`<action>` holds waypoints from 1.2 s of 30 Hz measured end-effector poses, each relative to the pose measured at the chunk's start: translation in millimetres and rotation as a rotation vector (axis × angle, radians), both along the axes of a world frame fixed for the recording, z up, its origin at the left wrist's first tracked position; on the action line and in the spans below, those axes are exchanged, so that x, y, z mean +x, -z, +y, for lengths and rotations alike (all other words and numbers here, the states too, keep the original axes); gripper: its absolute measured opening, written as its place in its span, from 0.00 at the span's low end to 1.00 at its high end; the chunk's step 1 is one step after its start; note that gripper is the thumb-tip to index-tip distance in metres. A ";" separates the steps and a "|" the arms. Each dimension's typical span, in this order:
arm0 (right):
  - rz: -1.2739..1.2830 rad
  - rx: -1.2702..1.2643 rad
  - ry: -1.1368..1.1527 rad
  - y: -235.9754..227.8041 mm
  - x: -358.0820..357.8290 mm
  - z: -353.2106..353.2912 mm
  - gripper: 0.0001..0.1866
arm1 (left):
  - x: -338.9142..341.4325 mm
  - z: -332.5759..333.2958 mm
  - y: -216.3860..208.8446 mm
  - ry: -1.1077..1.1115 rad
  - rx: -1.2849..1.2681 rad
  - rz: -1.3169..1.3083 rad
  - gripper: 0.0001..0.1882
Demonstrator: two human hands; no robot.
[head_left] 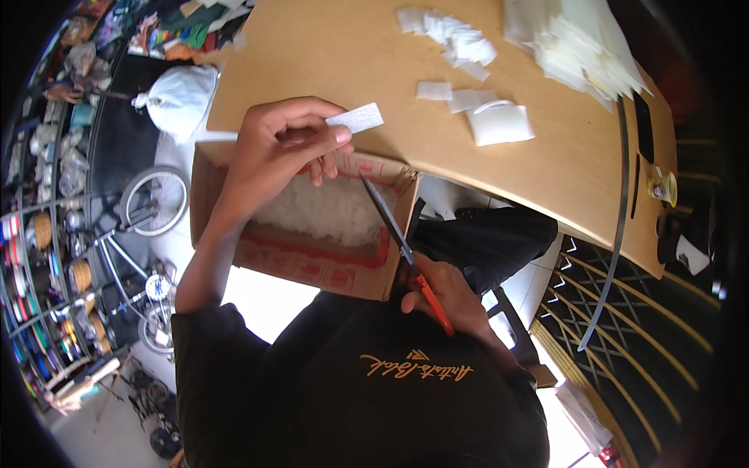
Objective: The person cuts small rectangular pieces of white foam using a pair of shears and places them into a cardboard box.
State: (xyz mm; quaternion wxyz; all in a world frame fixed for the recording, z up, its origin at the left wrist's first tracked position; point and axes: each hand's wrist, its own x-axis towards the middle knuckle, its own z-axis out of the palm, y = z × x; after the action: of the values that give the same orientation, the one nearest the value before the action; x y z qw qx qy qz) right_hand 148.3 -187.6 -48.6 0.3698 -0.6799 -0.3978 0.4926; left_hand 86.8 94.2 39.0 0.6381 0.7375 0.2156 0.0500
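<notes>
My left hand is raised over an open cardboard box and pinches a small white rectangular piece between thumb and fingers. My right hand is low, near my chest, gripping red-handled scissors whose dark blades point up toward the white piece. The box holds white shredded scraps. Both hands are above the box, at the near edge of the wooden table.
On the table lie several cut white pieces, a small white pouch and a stack of white sheets. A dark strap and a small yellow bottle sit at the right edge. A bicycle and a white sack stand left.
</notes>
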 end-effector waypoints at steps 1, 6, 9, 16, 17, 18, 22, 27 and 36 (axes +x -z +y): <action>0.001 -0.010 -0.009 -0.2 0.5 0.5 0.36 | -12.9 -6.6 4.3 -0.066 -0.044 -0.006 0.10; -0.007 -0.085 -0.017 -5.7 2.7 3.8 0.36 | -48.6 -42.0 38.7 -0.259 -0.254 0.004 0.10; -0.036 -0.119 -0.027 -14.0 5.6 8.4 0.35 | -55.5 -62.2 47.4 -0.311 -0.356 0.010 0.10; -0.188 -0.091 -0.047 -13.9 14.5 7.9 0.35 | -61.0 -83.0 53.1 -0.260 -0.552 0.015 0.07; -0.206 -0.084 -0.057 -14.2 15.6 8.4 0.35 | -63.0 -83.0 53.8 -0.276 -0.561 0.017 0.07; -0.224 -0.076 -0.067 -15.3 16.5 8.9 0.36 | -64.8 -83.3 54.5 -0.292 -0.570 0.020 0.07; -0.254 -0.123 -0.138 -21.2 22.6 11.8 0.36 | -70.0 -84.9 57.3 -0.295 -0.582 -0.008 0.06; -0.247 -0.123 -0.176 -25.5 27.1 13.3 0.37 | -72.7 -88.4 59.5 -0.310 -0.611 -0.027 0.06; -0.277 -0.123 -0.255 -28.6 34.2 15.8 0.40 | -71.7 -89.0 55.1 -0.337 -0.573 0.090 0.05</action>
State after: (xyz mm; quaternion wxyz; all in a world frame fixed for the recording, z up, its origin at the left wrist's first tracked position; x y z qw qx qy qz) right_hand 182.6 -171.7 -19.9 0.2039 -0.7068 -0.4968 0.4605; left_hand 15.1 5.2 -16.1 0.7920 0.4836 0.3679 0.0594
